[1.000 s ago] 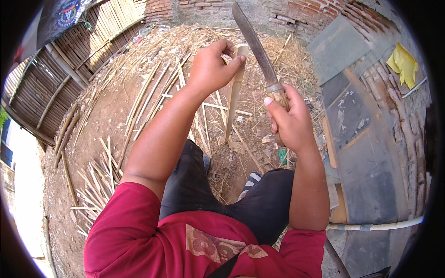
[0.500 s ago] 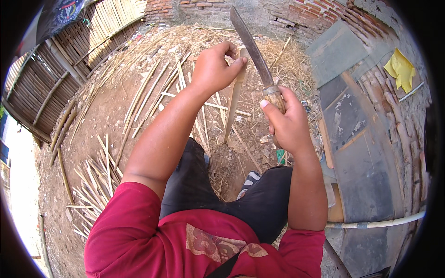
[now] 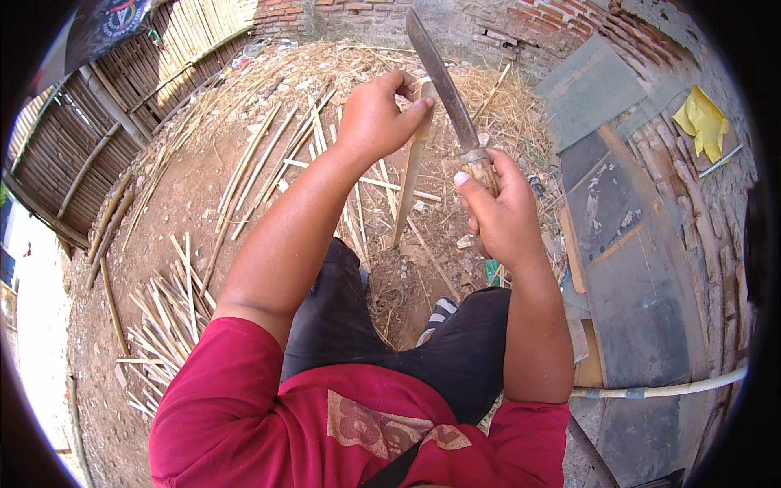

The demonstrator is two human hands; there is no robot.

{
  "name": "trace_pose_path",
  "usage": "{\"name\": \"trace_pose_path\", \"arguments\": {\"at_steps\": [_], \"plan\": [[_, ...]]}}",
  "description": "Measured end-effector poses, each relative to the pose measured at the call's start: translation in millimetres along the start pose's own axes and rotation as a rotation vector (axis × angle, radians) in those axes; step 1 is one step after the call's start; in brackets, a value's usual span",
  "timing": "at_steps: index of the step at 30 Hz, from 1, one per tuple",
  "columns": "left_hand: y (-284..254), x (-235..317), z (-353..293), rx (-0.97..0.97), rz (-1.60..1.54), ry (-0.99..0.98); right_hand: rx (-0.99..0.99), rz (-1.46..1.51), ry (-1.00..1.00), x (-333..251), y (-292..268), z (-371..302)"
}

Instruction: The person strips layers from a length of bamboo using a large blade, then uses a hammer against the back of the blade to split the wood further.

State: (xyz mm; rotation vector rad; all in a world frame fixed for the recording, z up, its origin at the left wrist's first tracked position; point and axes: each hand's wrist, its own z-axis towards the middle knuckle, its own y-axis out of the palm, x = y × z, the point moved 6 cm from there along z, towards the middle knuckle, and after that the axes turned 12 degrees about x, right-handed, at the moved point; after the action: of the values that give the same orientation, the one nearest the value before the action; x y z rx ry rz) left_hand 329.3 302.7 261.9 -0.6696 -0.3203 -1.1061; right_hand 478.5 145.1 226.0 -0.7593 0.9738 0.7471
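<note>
My left hand (image 3: 381,114) grips the upper end of an upright bamboo strip (image 3: 410,175), thumb on its near side. The strip's lower end reaches down to the dirt between my knees. In my right hand (image 3: 506,207) is a machete (image 3: 447,85), held by its wooden handle with the fingers wrapped round it. Its long dark blade slants up and to the left, passing close beside the top of the strip. I cannot tell whether blade and strip touch.
Many split bamboo strips (image 3: 259,163) lie on the dirt ahead, and a heap of them (image 3: 167,313) sits at the left. Dry straw (image 3: 508,106) covers the far ground. Dark boards (image 3: 634,268) and a pale pipe (image 3: 691,389) are on the right, below a yellow sheet (image 3: 704,124).
Hardly anything differs. My right hand and the machete have shifted very slightly; my left hand keeps its hold on the bamboo strip.
</note>
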Motion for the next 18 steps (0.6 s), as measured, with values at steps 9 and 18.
{"name": "trace_pose_path", "arguments": {"at_steps": [9, 18], "plan": [[2.7, 0.4, -0.7, -0.033, 0.052, 0.033, 0.007, 0.034, -0.010, 4.5, -0.6, -0.4], [2.0, 1.6, -1.0, -0.028, 0.067, 0.020, 0.019, 0.001, 0.003, 5.3, 0.3, -2.6]]}}
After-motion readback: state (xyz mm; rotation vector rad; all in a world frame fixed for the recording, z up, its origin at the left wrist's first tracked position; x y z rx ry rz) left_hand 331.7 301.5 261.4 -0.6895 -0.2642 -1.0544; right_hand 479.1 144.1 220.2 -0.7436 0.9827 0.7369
